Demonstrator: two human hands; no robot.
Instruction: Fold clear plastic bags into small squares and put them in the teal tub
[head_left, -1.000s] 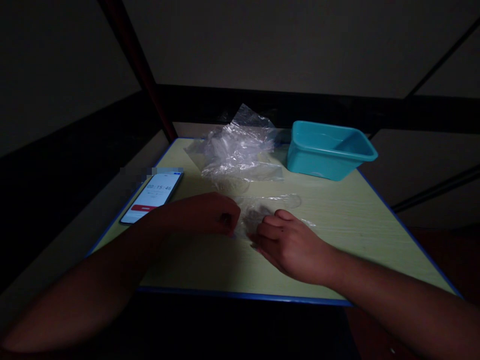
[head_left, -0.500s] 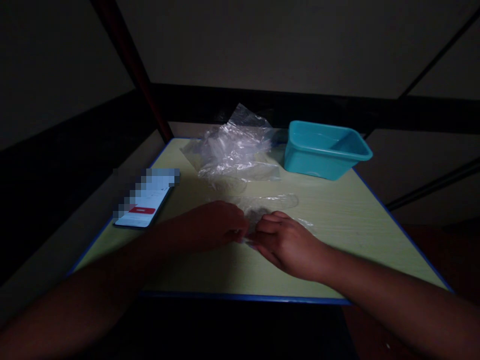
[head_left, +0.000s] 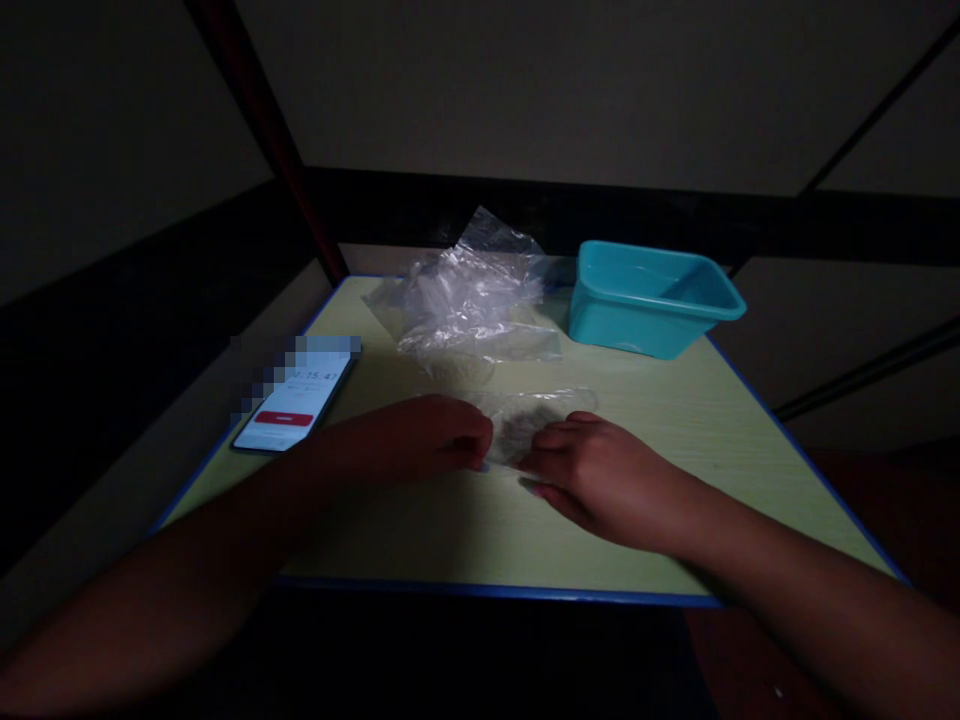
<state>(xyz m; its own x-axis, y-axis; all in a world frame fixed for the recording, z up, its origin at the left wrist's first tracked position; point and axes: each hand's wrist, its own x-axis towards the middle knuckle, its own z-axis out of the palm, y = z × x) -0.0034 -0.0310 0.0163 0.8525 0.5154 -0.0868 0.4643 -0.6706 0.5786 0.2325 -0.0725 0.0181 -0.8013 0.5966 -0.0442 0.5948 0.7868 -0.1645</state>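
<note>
A clear plastic bag (head_left: 517, 430) lies spread on the table in front of me, its far edge showing as a faint shiny line. My left hand (head_left: 442, 435) is closed at the bag's near edge, fingertips pinching the film. To the right, my right hand (head_left: 592, 470) has its fingers curled on the same near edge, with the thumb low beside them. Both palms face down, and a small gap of film shows between the hands. The exact grip of the right fingertips is partly hidden in shadow.
Beyond the hands sits a crumpled heap of clear plastic bags (head_left: 472, 300). A turquoise plastic basket (head_left: 630, 325) stands at the back right. On the left lies a lit phone (head_left: 296, 395). The pale table (head_left: 675, 430) has a blue edge, and a wall rises behind it.
My right hand has shifted slightly right, away from the left hand, and the gap between them has widened. More of the bag's film now shows flat between the hands.
</note>
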